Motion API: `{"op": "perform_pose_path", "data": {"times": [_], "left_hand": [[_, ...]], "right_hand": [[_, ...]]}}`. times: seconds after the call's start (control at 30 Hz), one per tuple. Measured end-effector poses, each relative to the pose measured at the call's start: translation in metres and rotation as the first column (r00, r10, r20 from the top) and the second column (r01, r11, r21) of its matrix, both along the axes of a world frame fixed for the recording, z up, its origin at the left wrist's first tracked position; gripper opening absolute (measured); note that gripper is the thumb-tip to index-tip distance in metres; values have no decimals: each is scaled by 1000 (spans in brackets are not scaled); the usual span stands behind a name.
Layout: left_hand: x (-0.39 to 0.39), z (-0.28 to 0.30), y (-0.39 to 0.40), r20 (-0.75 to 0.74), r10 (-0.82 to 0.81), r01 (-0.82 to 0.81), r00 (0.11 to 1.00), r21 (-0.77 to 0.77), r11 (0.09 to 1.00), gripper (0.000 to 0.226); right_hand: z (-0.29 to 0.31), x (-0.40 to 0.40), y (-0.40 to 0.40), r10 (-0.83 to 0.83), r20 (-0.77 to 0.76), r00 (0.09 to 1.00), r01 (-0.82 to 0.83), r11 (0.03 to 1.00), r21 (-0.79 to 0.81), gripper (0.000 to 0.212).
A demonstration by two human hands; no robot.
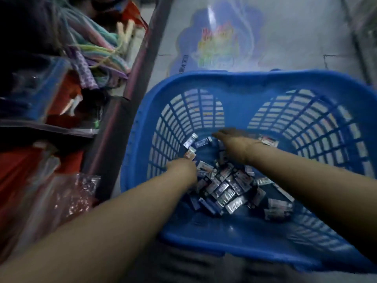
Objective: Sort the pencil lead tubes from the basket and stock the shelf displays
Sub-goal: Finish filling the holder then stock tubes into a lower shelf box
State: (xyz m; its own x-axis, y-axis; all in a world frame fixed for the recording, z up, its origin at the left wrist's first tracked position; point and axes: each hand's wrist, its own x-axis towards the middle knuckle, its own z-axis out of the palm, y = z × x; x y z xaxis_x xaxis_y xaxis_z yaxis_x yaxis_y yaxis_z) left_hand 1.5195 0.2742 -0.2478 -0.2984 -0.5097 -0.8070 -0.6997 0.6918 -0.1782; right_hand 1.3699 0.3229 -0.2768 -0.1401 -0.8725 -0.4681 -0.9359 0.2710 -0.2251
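A blue plastic basket [240, 82] with slatted walls stands on the floor in front of me. Several small pencil lead tubes [226, 186] in blue, silver and red packs lie heaped on its bottom. Both arms reach down into it. My left hand [181, 168] is at the left edge of the heap, its fingers curled down and hidden among the tubes. My right hand [232, 139] is stretched flat over the far side of the heap, fingers pointing left. The view is blurred, so what either hand holds is unclear.
A shelf unit [130, 82] rises at the left, packed with coloured cords, plastic bags and red packs. A crinkled clear bag [79, 193] sticks out at its lower part. A blue floor sticker [216, 37] lies beyond the basket on the pale tiled floor.
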Motion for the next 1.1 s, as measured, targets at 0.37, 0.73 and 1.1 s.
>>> {"op": "perform_pose_path", "data": {"times": [0.37, 0.73, 1.1], "left_hand": [[9, -34, 18, -64, -121, 117, 991, -72, 991, 67], [53, -16, 51, 20, -219, 219, 976, -18, 975, 56], [102, 0, 102, 38, -327, 314, 944, 199, 928, 30]], "right_hand": [[-50, 47, -3, 97, -196, 976, -119, 988, -102, 52], [-36, 57, 66, 43, -50, 998, -39, 996, 76, 46], [-17, 97, 114, 160, -11, 987, -160, 987, 10, 35]]}}
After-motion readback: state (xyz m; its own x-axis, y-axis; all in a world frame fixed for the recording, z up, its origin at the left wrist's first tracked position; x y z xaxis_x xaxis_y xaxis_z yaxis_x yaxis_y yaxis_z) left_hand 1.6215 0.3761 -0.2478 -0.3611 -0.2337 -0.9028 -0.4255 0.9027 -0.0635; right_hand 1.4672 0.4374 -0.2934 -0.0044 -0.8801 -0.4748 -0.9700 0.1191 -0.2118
